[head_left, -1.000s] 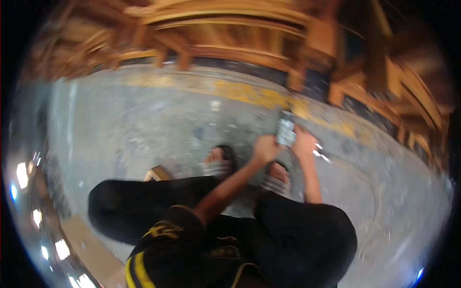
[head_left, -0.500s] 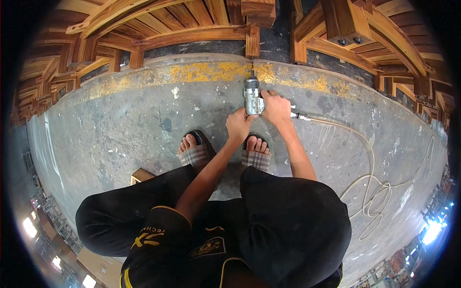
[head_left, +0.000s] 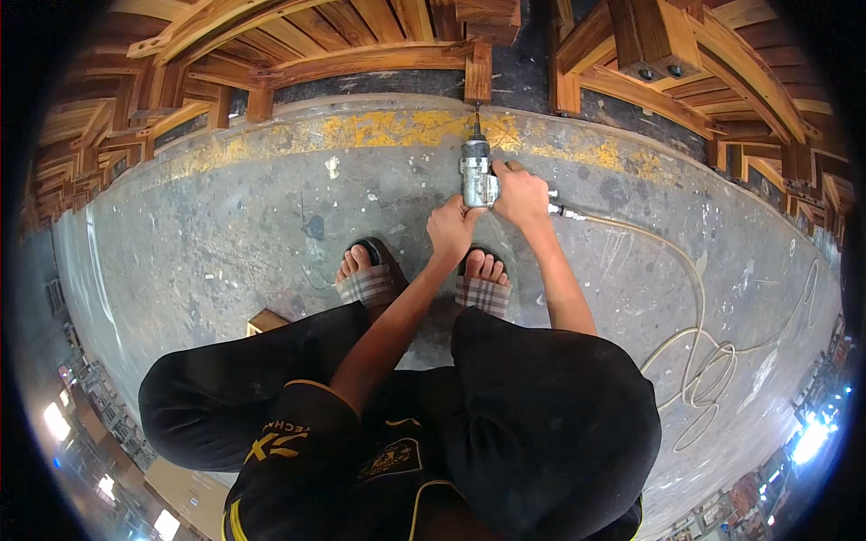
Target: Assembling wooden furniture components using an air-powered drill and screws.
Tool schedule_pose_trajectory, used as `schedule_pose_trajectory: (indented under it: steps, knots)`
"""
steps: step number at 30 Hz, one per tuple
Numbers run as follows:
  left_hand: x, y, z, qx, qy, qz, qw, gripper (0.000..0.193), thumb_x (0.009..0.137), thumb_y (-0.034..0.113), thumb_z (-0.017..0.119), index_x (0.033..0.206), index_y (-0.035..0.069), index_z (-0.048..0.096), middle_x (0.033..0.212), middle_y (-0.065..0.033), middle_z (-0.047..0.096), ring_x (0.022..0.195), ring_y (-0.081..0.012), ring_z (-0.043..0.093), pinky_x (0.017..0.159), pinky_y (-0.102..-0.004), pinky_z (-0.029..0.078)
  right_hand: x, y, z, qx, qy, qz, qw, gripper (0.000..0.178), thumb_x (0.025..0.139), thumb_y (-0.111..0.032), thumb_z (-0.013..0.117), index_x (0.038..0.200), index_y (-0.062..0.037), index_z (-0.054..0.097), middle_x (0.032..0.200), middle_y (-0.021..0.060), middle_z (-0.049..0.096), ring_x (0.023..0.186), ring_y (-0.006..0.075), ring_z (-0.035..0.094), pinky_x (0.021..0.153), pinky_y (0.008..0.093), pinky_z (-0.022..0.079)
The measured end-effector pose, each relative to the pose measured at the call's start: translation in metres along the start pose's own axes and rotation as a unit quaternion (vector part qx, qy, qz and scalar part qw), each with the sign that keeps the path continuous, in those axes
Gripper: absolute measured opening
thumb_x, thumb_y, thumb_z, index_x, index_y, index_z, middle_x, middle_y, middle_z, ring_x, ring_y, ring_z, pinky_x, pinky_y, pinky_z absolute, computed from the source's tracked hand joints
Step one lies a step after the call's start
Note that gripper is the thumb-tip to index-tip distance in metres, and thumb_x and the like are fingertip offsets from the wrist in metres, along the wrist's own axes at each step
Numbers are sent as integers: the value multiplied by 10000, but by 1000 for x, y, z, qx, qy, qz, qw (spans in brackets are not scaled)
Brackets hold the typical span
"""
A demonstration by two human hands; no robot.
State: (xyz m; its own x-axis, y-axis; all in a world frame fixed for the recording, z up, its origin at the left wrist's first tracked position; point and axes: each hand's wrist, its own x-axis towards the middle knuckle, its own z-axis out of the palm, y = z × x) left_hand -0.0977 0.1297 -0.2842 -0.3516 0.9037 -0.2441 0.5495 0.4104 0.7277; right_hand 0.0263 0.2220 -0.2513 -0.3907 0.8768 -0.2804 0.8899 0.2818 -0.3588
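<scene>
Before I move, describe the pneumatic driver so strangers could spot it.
Along the slatted wooden furniture runs a yellow stripe. At its near edge, left hand and right hand hold the pneumatic driver, silvery unlike the furniture and trailing a pale hose.

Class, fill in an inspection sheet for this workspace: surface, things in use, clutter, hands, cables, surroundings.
Surface: grey floor, stained, with a worn yellow stripe.
Things in use: metal-bodied power tool, its bit pointing at a wooden leg; contact unclear.
Clutter: small wooden piece near the left thigh.
Hands: right hand grips the tool's side; left hand touches its rear.
Cables: pale hose runs from beside the right hand, loosely looped at right.
Surroundings: wooden furniture ahead; cardboard at lower left.
</scene>
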Motion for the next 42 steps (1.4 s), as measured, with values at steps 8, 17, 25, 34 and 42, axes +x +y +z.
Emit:
schedule_pose_trajectory:
  steps: [8, 17, 25, 34, 42]
  knots:
    - [-1, 4, -1, -7, -1, -10, 1000, 308, 742, 291, 772, 769, 19, 629, 659, -124, 646, 581, -272, 631, 531, -371, 464, 0, 0, -1, -8, -3, 3, 1000, 319, 675, -90, 673, 973, -87, 558, 949, 156, 627, 797, 367, 656, 668, 449, 534]
    - [-1, -1, 2, -3, 10, 0, 1000, 299, 747, 284, 768, 771, 18, 635, 679, -123, 657, 602, -266, 644, 548, -371, 472, 1, 3, 4, -5, 12, -8, 1000, 334, 673, -91, 677, 986, -96, 560, 944, 148, 626, 806, 366, 654, 673, 455, 532]
    - [2, -1, 1, -10, -2, -27, 1000, 288, 734, 290, 774, 779, 33, 653, 682, -109, 664, 598, -243, 641, 556, -363, 473, 0, 1, 1, -5, 19, -11, 1000, 266, 711, -139, 629, 967, -107, 563, 921, 135, 628, 791, 368, 644, 655, 463, 521]
    - [1, 3, -1, 10, 0, -30, 999, 271, 735, 275, 769, 792, 34, 660, 678, -109, 663, 592, -238, 639, 558, -363, 476, 0, 0, 2, -5, -1, 1, 1000, 324, 687, -106, 648, 995, -108, 550, 949, 132, 628, 819, 370, 645, 663, 466, 523]
    - [2, 2, 1, 0, -2, -17, 1000, 279, 731, 288, 768, 809, 43, 661, 690, -113, 665, 616, -271, 649, 560, -376, 480, -1, -8, -3, -26, 0, 7, 1000, 327, 698, -128, 668, 1005, -94, 559, 930, 158, 627, 777, 374, 655, 639, 460, 530]
